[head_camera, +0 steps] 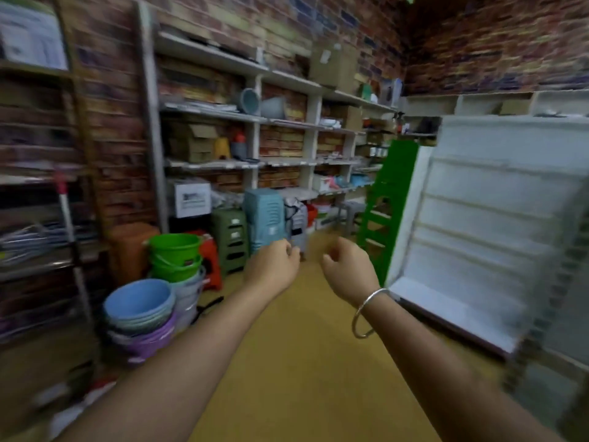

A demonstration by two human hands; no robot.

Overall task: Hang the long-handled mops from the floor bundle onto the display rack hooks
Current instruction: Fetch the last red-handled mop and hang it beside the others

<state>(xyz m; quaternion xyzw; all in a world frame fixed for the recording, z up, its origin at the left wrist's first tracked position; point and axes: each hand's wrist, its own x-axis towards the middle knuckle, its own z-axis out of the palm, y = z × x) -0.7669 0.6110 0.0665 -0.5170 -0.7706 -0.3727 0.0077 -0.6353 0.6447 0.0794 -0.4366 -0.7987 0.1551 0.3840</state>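
A blurred view from head height into a store room with brick-patterned walls. The biggest thing is the long white shelving unit (287,119) against the back wall, crowded with cardboard boxes, tubs and small goods; everything else is placed from it. To its right, a pale slatted display rack (478,218) leans into the frame, with a green ladder-like frame (387,199) between the rack and the shelving. In front of the shelving stretches a bare yellowish floor (302,362). At the foot of the shelving, on its left end, sit stacked green buckets (173,253) and, nearer the camera, a stack of blue and purple basins (140,311). Further left of the shelving, one long-handled mop (68,224) stands upright against a dark rack, its pale handle capped with red; the mop head and any floor bundle are too blurred to make out. Two bare forearms reach forward over the floor toward the shelving. The left hand (274,266) is curled into a loose fist and holds nothing. The right hand (345,266), close beside it but not touching, has its fingers loosely curled and also holds nothing. A thin silver bangle (366,314) hangs on the right wrist.
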